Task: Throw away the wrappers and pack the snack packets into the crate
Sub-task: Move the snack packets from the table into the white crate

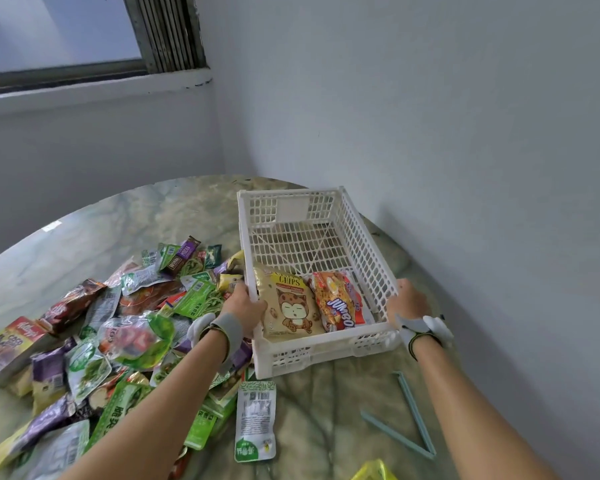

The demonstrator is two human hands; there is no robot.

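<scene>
A white slotted plastic crate (312, 244) sits on the round marbled green counter (118, 216), toward its right edge near the wall corner. The left hand (245, 306) grips the crate's left rim close to the near corner, fingers curled over the edge; the right hand (409, 301) grips the right rim close to its near corner in the same way. Both wrists wear grey-and-white straps.

Inside the crate, against its near wall, lie two packets side by side: a beige chips packet with a cartoon cat (290, 304) on the left and an orange-red packet marked "JUMBO" (340, 301) on the right, touching each other.

A loose heap of snack packets and wrappers (111, 327), green, purple and brown, covers the counter's left side, reaching up to the crate's left wall. A white-and-green pouch (256, 420) lies just in front of the crate. A pale blue V-shaped clip (413, 417) rests near the counter's near right edge.
</scene>
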